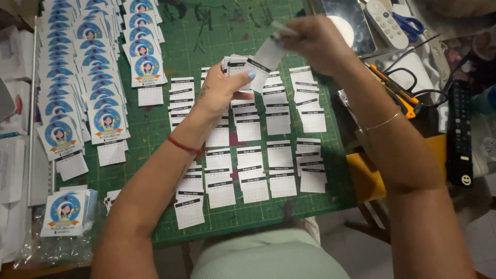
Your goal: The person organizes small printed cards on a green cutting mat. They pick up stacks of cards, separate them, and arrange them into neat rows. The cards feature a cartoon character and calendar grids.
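Observation:
My left hand (222, 88) holds a small stack of white calendar slips (243, 66) above the green cutting mat (206, 31). My right hand (315, 41) is raised just right of it, pinching a single white slip (269, 51) and what looks like a thin stick or pen, blurred. Below both hands, several rows of small calendar pages (248, 155) with black headers lie overlapped on the mat.
Rows of cards with a blue round picture (98, 72) cover the mat's left side, with a bagged pile (64, 212) at the lower left. To the right sit an orange utility knife (398, 90), a white remote (385, 23), blue scissors (408, 23) and a black remote (460, 139).

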